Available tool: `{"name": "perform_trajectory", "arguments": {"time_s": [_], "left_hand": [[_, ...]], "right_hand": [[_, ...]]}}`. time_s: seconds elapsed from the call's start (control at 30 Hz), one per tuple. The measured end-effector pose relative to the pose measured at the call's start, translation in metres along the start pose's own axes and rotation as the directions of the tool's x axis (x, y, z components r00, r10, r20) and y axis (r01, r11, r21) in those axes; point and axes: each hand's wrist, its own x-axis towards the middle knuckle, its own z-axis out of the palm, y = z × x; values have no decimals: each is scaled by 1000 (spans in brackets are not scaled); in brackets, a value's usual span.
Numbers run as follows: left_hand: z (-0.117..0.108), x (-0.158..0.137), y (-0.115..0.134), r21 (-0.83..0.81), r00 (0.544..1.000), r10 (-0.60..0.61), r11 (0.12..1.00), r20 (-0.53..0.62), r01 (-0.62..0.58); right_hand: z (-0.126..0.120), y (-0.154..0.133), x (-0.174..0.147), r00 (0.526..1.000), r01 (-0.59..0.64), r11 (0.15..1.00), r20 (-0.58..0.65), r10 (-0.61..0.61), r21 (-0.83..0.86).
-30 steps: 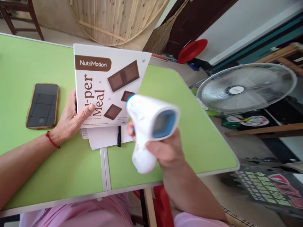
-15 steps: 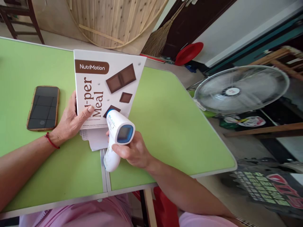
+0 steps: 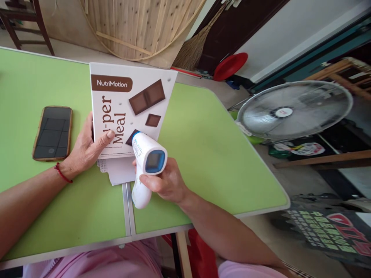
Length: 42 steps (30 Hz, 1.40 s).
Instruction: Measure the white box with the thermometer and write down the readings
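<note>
Head view, worktop [image 3: 220, 162]: green, its metal seam [image 3: 126, 212] running in from the near edge toward a sheet of paper [image 3: 118, 175].
Left grip [image 3: 85, 150]: clamped on the NutriMotion box [image 3: 124, 106], thumb flat on the printed face, other fingers around behind its left side.
Box place: over the middle of the worktop, its top reaching past the far edge in this view; its lower edge covers part of the paper. Whether it rests on anything is hidden.
Box handling: probably stiff card, light to moderate, contents unseen; smooth faces may slide, and corners could dent. Best held by opposite side edges.
Right grip [image 3: 166, 181]: wrapped around the handle of the white thermometer gun [image 3: 142, 148], thumb lying across its rear side below the screen [image 3: 155, 161].
Thermometer gun place: above the worktop's seam, between near edge and box, blue nose before the box's lower right corner; contact cannot be told.
Thermometer gun handling: likely light, hard plastic, somewhat slick, breakable if dropped. Hold by the handle, keeping screen and nose free.
Phone [image 3: 53, 133]: flat, left of the left grip, well in from the near edge.
</note>
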Motion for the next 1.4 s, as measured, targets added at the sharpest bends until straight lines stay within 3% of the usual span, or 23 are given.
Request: {"name": "perform_trajectory", "arguments": {"time_s": [1.4], "left_hand": [[1,-1,-1,-22,1000,-12,1000,-6,12]], "right_hand": [[-10,-1,4,999,34,999,31,-33,-8]]}}
